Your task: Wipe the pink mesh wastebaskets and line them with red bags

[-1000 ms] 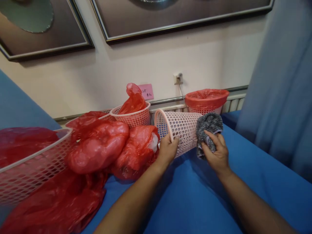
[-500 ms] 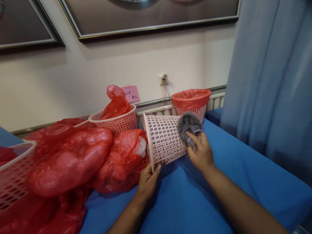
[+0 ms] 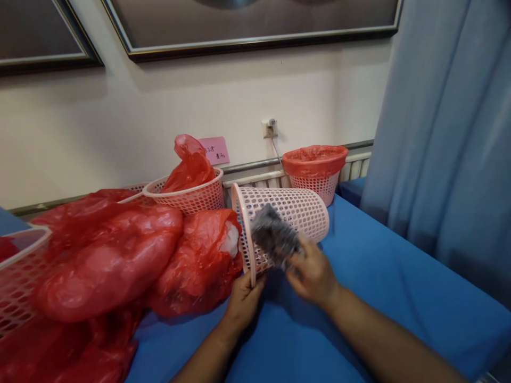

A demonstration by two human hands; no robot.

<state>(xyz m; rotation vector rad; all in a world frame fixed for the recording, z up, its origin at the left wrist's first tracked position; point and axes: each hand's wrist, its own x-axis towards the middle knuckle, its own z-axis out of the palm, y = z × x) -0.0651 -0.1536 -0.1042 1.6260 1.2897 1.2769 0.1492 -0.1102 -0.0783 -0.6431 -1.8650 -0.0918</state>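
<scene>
pink mesh basket (image 3: pixel 309 210) on its side on blue surface (image 3: pixel 383 276), mouth leftward. left hand (image 3: pixel 242 301): grip closed on lower rim. right hand (image 3: pixel 316 272): grip holding grey cloth (image 3: pixel 273 234) over basket's near side, seemingly touching; blurred. red bag (image 3: pixel 195 266) crowds the mouth; red-lined basket (image 3: pixel 315 183) upright behind the base. room to move rightward, surface running to its edge near blue curtain (image 3: pixel 431 159).

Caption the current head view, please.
Left hand holding a sideways pink basket, right hand a grey cloth against its side.
</scene>
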